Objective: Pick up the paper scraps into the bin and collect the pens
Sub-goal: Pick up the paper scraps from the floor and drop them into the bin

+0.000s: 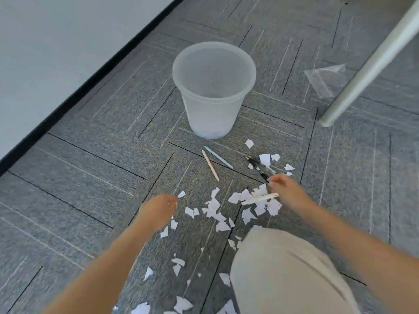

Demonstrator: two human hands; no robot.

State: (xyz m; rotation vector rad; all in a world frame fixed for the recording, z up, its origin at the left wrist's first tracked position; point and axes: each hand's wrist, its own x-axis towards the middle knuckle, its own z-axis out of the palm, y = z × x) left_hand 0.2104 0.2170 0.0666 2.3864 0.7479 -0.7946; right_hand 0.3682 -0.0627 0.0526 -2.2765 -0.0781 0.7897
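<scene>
A translucent white bin (pixel 214 105) stands upright on the carpet ahead of me. Before it lie a pink pen (pixel 210 165) and a pale blue pen (pixel 218 157), and to their right two black pens (pixel 258 167). White paper scraps (pixel 214 206) are strewn between my hands and back toward my knee. My left hand (pixel 158 208) hovers low with curled fingers, its tips beside a small scrap (pixel 181 194). My right hand (pixel 286 191) is curled near the black pens' end. A white pen (pixel 259 198) lies against its palm side; motion blur hides any grip.
A clear plastic bag (pixel 326 79) lies on the carpet at the far right, behind a slanting metal table leg (pixel 367 71). A wall with a black skirting (pixel 90 78) runs along the left. My knee in beige trousers (pixel 283 268) fills the lower right.
</scene>
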